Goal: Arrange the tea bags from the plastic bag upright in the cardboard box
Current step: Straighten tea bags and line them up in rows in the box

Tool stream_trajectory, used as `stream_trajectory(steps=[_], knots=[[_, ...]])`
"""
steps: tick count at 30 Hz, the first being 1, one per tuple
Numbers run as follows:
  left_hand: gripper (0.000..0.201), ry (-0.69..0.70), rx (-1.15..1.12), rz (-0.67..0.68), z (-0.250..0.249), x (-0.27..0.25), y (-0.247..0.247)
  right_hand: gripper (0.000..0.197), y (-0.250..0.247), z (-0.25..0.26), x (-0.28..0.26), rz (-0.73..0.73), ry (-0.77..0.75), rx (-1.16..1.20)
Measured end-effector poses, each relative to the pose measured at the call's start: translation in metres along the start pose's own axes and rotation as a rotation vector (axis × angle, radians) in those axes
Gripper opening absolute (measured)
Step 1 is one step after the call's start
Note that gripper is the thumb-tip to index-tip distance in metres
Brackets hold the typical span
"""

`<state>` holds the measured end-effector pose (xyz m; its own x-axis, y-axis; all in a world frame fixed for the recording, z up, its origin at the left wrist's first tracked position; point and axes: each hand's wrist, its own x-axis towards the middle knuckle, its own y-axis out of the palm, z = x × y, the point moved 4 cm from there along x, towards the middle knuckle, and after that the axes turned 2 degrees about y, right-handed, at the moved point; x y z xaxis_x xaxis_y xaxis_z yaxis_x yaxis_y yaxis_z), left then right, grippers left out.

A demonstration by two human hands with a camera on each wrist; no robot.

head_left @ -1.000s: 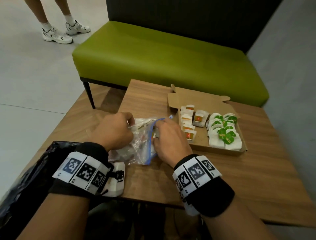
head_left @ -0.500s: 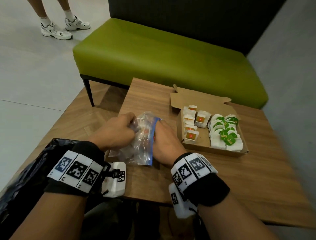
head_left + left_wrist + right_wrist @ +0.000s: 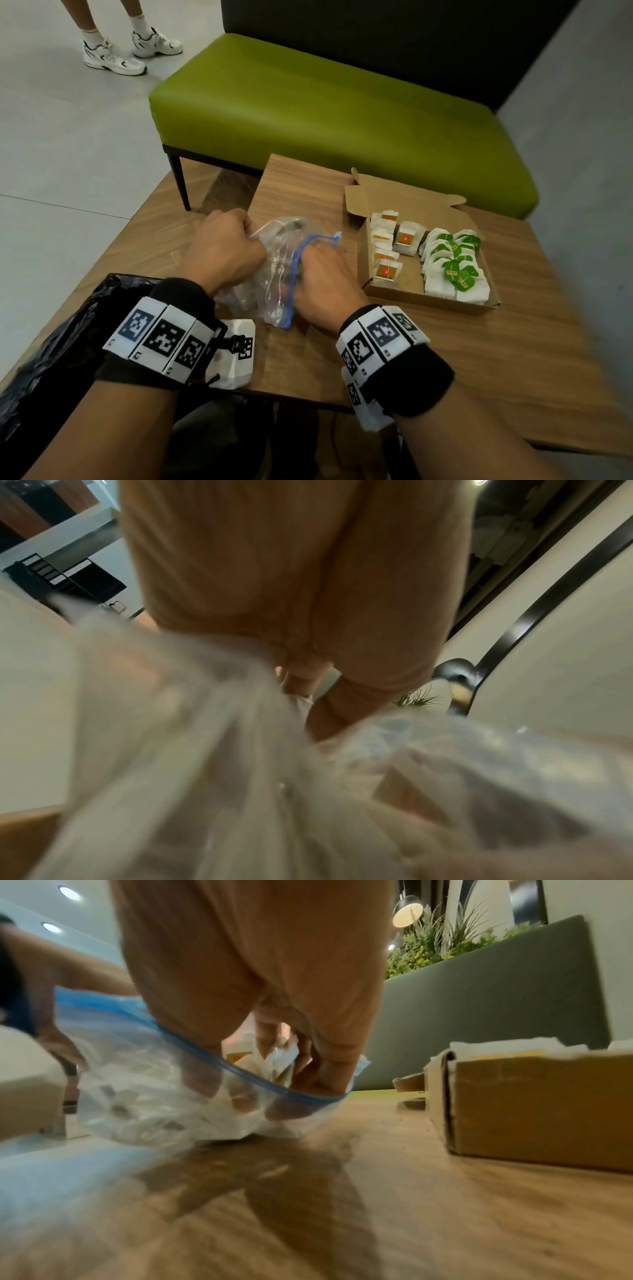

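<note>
A clear plastic bag [image 3: 274,284] with a blue zip rim lies bunched on the wooden table [image 3: 445,370] between my hands. My left hand [image 3: 233,250] grips its crumpled upper side; the left wrist view shows the fingers [image 3: 301,693] pinching the film [image 3: 205,777]. My right hand [image 3: 322,274] reaches in through the blue rim of the bag [image 3: 147,1104]. In the right wrist view that hand [image 3: 287,1056] has its curled fingers closed on a white tea bag. The open cardboard box [image 3: 411,298] stands just right, holding orange-tagged tea bags [image 3: 387,270] and green-tagged tea bags [image 3: 452,270] upright.
A green bench [image 3: 325,113] runs behind the table. A black plastic sack [image 3: 51,342] lies at my left forearm. A person's legs in white sneakers [image 3: 116,61] stand far left. The box's side wall [image 3: 531,1110] is close to my right hand.
My left hand has pulled the bag's top up and bunched it. My right hand has gone deeper through the blue rim. The box and its tea bags have not moved.
</note>
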<state>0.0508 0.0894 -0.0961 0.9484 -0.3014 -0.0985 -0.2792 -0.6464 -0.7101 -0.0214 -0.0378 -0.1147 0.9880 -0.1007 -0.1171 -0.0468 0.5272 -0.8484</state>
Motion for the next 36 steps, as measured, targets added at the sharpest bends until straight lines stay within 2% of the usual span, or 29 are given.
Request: stream_trajectory(steps=[3, 6, 10, 13, 18, 20, 23, 29, 33, 36], knots=[[0.019, 0.028, 0.019, -0.02, -0.005, -0.001, 0.001, 0.005, 0.01, 0.001, 0.003, 0.015, -0.028, -0.099], [0.02, 0.041, 0.027, -0.025, -0.008, -0.001, 0.006, 0.009, 0.01, 0.002, -0.001, 0.018, -0.057, -0.046], [0.02, 0.041, 0.023, -0.022, -0.008, 0.0, 0.01, 0.013, 0.016, -0.005, -0.002, 0.074, 0.001, 0.015], [0.021, 0.023, 0.005, -0.037, -0.006, 0.001, 0.008, 0.009, 0.007, -0.007, -0.001, 0.025, 0.024, 0.062], [0.024, -0.03, -0.002, -0.05, -0.002, 0.003, 0.005, 0.023, -0.013, -0.008, -0.015, -0.026, 0.089, 0.119], [0.024, -0.04, 0.006, -0.055, -0.001, 0.004, 0.005, 0.012, -0.018, -0.009, -0.017, -0.058, 0.117, 0.166], [0.024, -0.057, 0.009, -0.066, -0.001, 0.004, 0.005, 0.018, -0.023, -0.013, -0.02, -0.077, 0.179, 0.347], [0.023, -0.073, -0.024, -0.132, 0.0, 0.007, 0.001, 0.016, -0.038, -0.022, -0.025, -0.118, 0.318, 0.769], [0.025, -0.038, -0.007, -0.21, -0.009, 0.011, -0.003, 0.019, -0.06, -0.029, -0.026, -0.224, 0.333, 0.997], [0.022, -0.027, 0.024, -0.214, -0.022, 0.01, -0.003, 0.023, -0.076, -0.037, -0.028, -0.275, 0.331, 1.12]])
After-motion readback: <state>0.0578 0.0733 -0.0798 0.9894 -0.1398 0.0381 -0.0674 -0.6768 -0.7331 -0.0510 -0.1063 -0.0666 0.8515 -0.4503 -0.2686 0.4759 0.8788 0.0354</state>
